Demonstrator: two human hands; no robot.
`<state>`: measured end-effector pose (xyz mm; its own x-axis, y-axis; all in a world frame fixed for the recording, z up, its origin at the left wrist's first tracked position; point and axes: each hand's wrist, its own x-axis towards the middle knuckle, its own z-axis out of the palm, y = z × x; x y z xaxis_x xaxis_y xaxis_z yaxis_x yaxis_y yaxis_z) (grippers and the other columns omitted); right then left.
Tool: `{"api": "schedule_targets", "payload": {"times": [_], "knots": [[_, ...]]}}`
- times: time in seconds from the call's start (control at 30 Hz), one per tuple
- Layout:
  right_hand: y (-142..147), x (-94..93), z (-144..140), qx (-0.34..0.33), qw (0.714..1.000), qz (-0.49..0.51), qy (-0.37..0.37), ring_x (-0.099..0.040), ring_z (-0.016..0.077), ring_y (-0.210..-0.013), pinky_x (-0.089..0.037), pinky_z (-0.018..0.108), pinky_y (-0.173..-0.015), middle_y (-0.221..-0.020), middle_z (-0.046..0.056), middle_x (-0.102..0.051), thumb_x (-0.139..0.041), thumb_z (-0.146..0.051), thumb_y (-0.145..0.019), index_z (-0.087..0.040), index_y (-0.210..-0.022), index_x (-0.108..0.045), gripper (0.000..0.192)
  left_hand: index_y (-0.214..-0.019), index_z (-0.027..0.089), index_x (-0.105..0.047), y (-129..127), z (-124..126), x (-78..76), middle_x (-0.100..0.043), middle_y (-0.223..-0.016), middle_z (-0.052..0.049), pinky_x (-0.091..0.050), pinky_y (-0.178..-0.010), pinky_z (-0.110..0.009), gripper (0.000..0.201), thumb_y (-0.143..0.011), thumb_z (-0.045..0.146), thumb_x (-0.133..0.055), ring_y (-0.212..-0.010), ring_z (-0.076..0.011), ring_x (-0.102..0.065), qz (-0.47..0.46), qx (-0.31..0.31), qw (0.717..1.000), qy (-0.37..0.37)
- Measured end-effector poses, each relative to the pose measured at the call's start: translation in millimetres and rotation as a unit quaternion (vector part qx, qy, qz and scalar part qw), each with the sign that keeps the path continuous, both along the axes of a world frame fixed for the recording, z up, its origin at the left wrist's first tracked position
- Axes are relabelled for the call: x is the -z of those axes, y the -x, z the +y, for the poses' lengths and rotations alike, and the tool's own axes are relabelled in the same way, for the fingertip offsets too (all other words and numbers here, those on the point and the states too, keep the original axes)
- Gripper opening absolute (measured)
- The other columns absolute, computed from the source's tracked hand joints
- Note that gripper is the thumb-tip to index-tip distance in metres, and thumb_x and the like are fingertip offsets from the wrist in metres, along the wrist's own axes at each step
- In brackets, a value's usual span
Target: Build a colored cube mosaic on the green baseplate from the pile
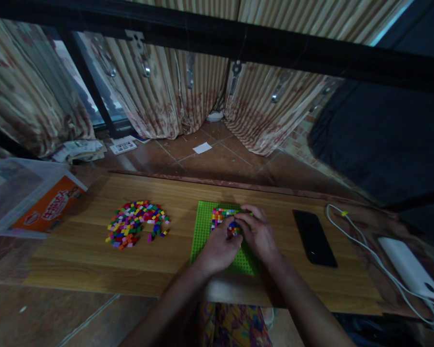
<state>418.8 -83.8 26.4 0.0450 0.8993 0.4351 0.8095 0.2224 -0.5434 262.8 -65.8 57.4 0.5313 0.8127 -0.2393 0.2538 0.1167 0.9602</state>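
Both hands are down on a green baseplate [204,231] that lies flat on the wooden tabletop [94,250], near its front edge. The left hand [220,248] rests on the plate with its fingers curled toward the patch of small coloured bricks [221,215] already pressed onto the plate's far half. The right hand [258,231] lies just beside it, the two nearly touching, its fingers bent over the same patch. The fingertips of both meet around a few red and blue bricks at the patch's near edge; whether either grip is pinched shut on a brick or only pressing on them I cannot tell, since the fingers cover the spot.

To the left of the plate, well apart from it, a loose heap of mixed coloured bricks [137,224] is spread on the wood. Farther left, at the tabletop's end, stands a clear plastic bin [7,193] with an orange box [48,205] inside. To the right of the plate lies a black phone [314,237], face up, and beyond that a white cable [361,241] runs to a white power bank [408,267]. Behind the tabletop are tiled floor and striped curtains [173,91].
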Motion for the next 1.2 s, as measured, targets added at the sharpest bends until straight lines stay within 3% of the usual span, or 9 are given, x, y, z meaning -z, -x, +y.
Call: {"api": "schedule_targets", "payload": {"times": [0.23, 0.4, 0.53, 0.67, 0.83, 0.93, 1.07, 1.2], "knots": [[-1.1, -2.0, 0.8, 0.001, 1.000, 0.028, 0.005, -0.058, 0.0244, -0.106, -0.050, 0.043, -0.091, -0.113, 0.006, -0.062, -0.056, -0.028, -0.091, -0.028, -0.093, -0.073, 0.018, -0.122, 0.017, -0.054, -5.3, -0.4, -4.4, -0.054, -0.057, 0.006, -0.032, -0.051, -0.022, 0.049, -0.073, 0.019, -0.053, -0.049, -0.0085, -0.045, -0.083, -0.029, 0.989, 0.119], [-2.2, -0.8, 4.0, -0.022, 0.999, 0.027, 0.002, -0.058, 0.0237, -0.105, -0.050, 0.041, -0.090, -0.110, 0.007, -0.063, -0.053, -0.027, -0.093, -0.026, -0.093, -0.071, 0.019, -0.111, 0.016, -0.054, -3.0, 0.2, -13.6, -0.051, -0.055, 0.007, -0.017, -0.043, -0.020, 0.041, -0.071, 0.026, -0.057, -0.040, -0.0034, -0.028, -0.162, -0.039, 0.958, 0.233], [0.6, -0.2, 3.4, -0.022, 0.999, 0.037, 0.005, -0.058, 0.0235, -0.102, -0.049, 0.041, -0.089, -0.105, 0.007, -0.065, -0.050, -0.028, -0.094, -0.025, -0.093, -0.070, 0.020, -0.099, 0.017, -0.052, 1.5, -0.1, -15.7, -0.051, -0.057, 0.007, -0.012, -0.043, -0.019, 0.033, -0.070, 0.030, -0.062, -0.039, -0.0013, -0.025, -0.241, -0.032, 0.928, 0.284], [4.2, 0.3, 2.7, 0.000, 0.995, 0.097, 0.015, -0.059, 0.0227, -0.100, -0.048, 0.040, -0.089, -0.105, 0.007, -0.064, -0.051, -0.031, -0.093, -0.025, -0.089, -0.069, 0.019, -0.095, 0.018, -0.051, 2.2, -0.7, -15.2, -0.052, -0.059, 0.006, -0.013, -0.042, -0.019, 0.031, -0.070, 0.032, -0.063, -0.039, -0.0007, -0.025, -0.261, -0.031, 0.917, 0.299], [7.4, 4.1, 4.9, 0.043, 0.976, 0.211, 0.043, -0.061, 0.0232, -0.102, -0.049, 0.038, -0.087, -0.106, 0.007, -0.065, -0.059, -0.040, -0.087, -0.024, -0.082, -0.070, 0.020, -0.108, 0.017, -0.053, -0.7, -1.9, -12.7, -0.053, -0.060, 0.006, -0.014, -0.043, -0.018, 0.043, -0.069, 0.033, -0.063, -0.039, -0.0006, -0.025, -0.241, -0.052, 0.922, 0.297], [12.2, 5.5, 7.3, 0.089, 0.950, 0.294, 0.059, -0.064, 0.0224, -0.091, -0.051, 0.037, -0.081, -0.095, 0.006, -0.068, -0.066, -0.045, -0.079, -0.023, -0.080, -0.070, 0.022, -0.116, 0.017, -0.051, -2.7, -1.8, -12.0, -0.053, -0.058, 0.006, -0.014, -0.042, -0.018, 0.050, -0.069, 0.033, -0.063, -0.038, -0.0012, -0.025, -0.229, -0.055, 0.927, 0.292], [20.1, 3.8, 9.7, 0.140, 0.893, 0.417, 0.101, -0.064, 0.0186, -0.068, -0.052, 0.032, -0.065, -0.076, 0.004, -0.069, -0.074, -0.049, -0.068, -0.020, -0.083, -0.069, 0.033, -0.117, 0.015, -0.051, -5.6, -1.2, -12.5, -0.053, -0.056, 0.007, -0.015, -0.041, -0.019, 0.052, -0.069, 0.032, -0.062, -0.037, -0.0018, -0.027, -0.217, -0.047, 0.937, 0.269], [23.1, 2.2, 11.2, 0.162, 0.877, 0.441, 0.099, -0.062, 0.0169, -0.062, -0.050, 0.029, -0.060, -0.071, 0.003, -0.069, -0.077, -0.050, -0.062, -0.019, -0.081, -0.070, 0.037, -0.123, 0.015, -0.050, -11.7, -4.4, -6.7, -0.055, -0.053, 0.007, -0.019, -0.042, -0.019, 0.056, -0.069, 0.026, -0.059, -0.037, -0.0029, -0.029, -0.189, -0.054, 0.952, 0.235]]}}
